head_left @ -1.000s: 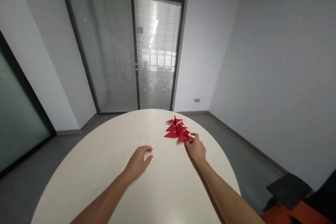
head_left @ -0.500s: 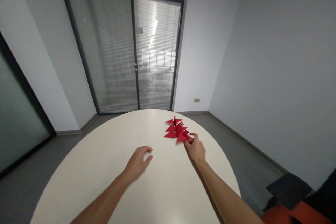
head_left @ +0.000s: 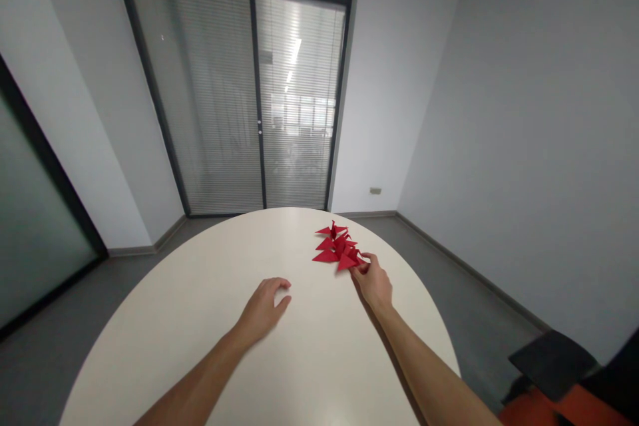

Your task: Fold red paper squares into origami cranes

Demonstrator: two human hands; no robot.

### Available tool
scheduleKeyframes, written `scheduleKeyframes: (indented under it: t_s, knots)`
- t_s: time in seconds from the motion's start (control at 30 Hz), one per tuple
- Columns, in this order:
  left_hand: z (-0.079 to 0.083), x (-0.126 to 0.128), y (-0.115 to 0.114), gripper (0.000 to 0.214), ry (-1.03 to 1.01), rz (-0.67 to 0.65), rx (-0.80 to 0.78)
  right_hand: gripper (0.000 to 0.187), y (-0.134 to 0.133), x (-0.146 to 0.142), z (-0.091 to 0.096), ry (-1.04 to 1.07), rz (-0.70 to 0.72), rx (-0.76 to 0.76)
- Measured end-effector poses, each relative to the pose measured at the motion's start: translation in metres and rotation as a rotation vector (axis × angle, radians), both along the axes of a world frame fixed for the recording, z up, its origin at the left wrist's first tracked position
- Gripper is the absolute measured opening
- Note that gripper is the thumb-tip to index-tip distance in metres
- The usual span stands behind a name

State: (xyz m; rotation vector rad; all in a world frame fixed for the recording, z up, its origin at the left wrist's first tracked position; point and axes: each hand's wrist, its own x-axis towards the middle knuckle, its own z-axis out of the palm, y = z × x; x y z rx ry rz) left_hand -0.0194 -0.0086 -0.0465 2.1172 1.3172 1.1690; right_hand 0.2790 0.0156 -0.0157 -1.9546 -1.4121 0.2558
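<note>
Several red origami cranes point(head_left: 335, 246) stand close together in a row on the far right part of the white round table point(head_left: 210, 319). My right hand point(head_left: 373, 279) is at the nearest crane point(head_left: 348, 262), its thumb and fingers pinched on that crane's right side. Part of the crane is hidden behind the fingertips. My left hand point(head_left: 262, 306) rests over the middle of the table, to the left of the cranes and nearer to me. Its thumb and fingers are curved apart, with nothing between them.
Beyond the table are glass panels with blinds point(head_left: 214, 106) in dark frames. A wall socket point(head_left: 375, 191) is low on the back wall. At the lower right stands a chair with a black armrest point(head_left: 554, 363) and an orange seat point(head_left: 579, 406).
Hands and cranes keep practically the same places. The whole view has shifted very slightly.
</note>
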Motion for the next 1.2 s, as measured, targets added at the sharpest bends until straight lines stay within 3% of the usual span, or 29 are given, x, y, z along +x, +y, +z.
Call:
scheduleKeyframes:
  t_s: [0.6, 1.07, 1.2]
  knots:
    - [0.003, 0.001, -0.002, 0.018, 0.021, -0.008, -0.007, 0.041, 0.005, 0.001, -0.005, -0.038, 0.018, 0.011]
    - [0.008, 0.002, -0.006, 0.02, 0.176, -0.007, 0.066, 0.062, -0.005, -0.002, -0.001, -0.144, 0.002, -0.015]
    - [0.007, 0.003, -0.006, 0.027, 0.322, 0.041, 0.13, 0.046, -0.013, -0.013, 0.012, -0.121, 0.066, 0.168]
